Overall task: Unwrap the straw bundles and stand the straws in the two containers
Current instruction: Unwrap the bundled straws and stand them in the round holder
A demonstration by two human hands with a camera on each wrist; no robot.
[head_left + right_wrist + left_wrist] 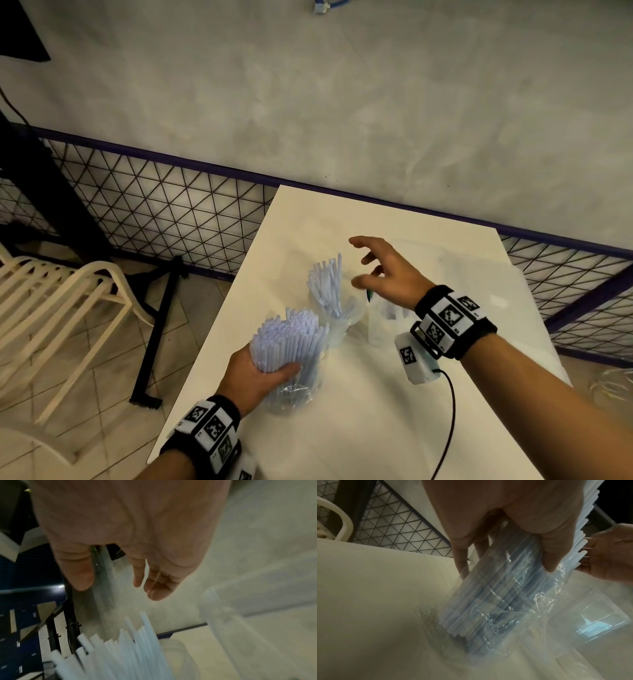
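My left hand grips a thick bundle of pale straws, upright and tilted, its lower half still in clear plastic wrap that rests on the white table. In the left wrist view the left hand has its thumb and fingers curled round the bundle. Behind it stands a clear container with loose straws leaning in it. My right hand hovers open just right of those straws, its fingers spread and empty. A second translucent container stands under the right wrist.
A cream slatted chair and a black stand are on the floor to the left. A wire mesh fence runs behind the table below a grey wall. A black cable hangs from my right wrist device over the table.
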